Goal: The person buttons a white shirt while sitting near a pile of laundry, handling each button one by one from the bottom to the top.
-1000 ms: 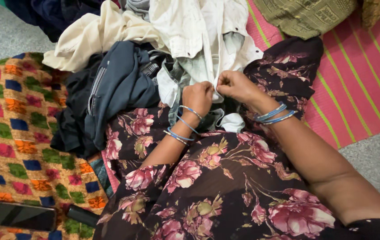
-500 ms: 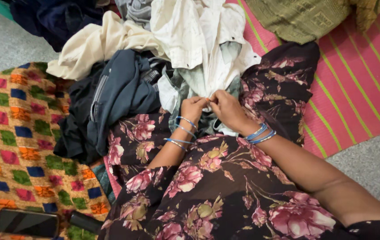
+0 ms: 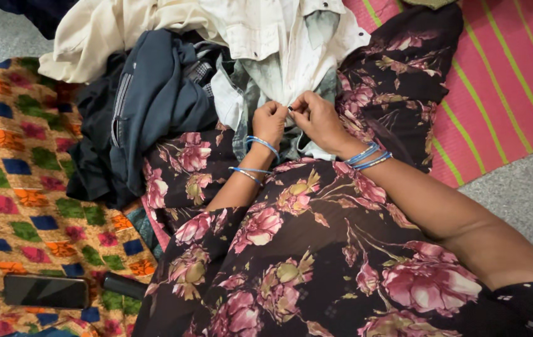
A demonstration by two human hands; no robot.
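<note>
My left hand [image 3: 271, 120] and my right hand [image 3: 316, 115] meet at the front edge of a white shirt [image 3: 285, 43] that lies in the clothes pile over my lap. Both pinch the same spot of the shirt's edge between thumb and fingers, fingertips almost touching. Something small and dark shows between the fingertips; I cannot tell what it is. Blue bangles ring both wrists. My lap is covered by a dark dress with pink flowers [image 3: 316, 249].
A dark grey garment [image 3: 154, 106] and a cream cloth [image 3: 104, 31] lie to the left of the shirt. A checked orange blanket [image 3: 17, 187] carries a black phone [image 3: 45, 291] and a small black object [image 3: 123, 286]. A pink striped mat [image 3: 503, 81] lies at right on grey floor [image 3: 522, 193].
My hands have drawn close together on the shirt's edge and slid a little nearer to me. The view has tilted down, so the pile sits higher in frame.
</note>
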